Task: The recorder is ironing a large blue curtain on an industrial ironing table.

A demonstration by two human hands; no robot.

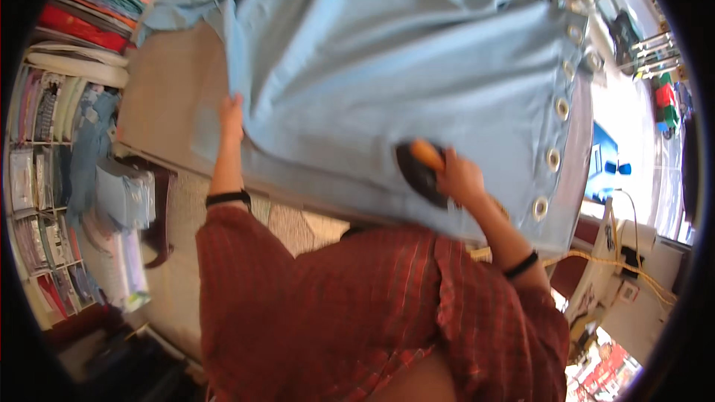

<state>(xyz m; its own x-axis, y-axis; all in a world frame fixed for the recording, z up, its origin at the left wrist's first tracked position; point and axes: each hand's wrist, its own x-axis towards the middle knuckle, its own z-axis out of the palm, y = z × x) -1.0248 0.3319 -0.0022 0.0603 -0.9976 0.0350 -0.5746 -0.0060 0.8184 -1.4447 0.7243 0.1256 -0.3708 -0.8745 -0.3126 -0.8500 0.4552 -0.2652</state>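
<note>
A light blue curtain (357,100) with metal eyelets (553,159) along its right edge is spread over a table (167,78). My right hand (461,177) grips the handle of a clothes iron (420,173) with a dark base and an orange-brown handle; the iron sits on the flat front part of the cloth, slightly blurred. On the left, my left hand (232,117) pinches the curtain's edge and lifts it a little, its fingers partly hidden by the fold. Loose folds rise across the middle and far side of the cloth.
Shelves (42,142) with folded fabrics line the left side. Beside them hangs a stack of light blue cloth (125,192). A yellowish cord (603,261) runs off to the right, past a white cabinet or machine stand (592,259). The table's front edge (285,204) runs close to my body.
</note>
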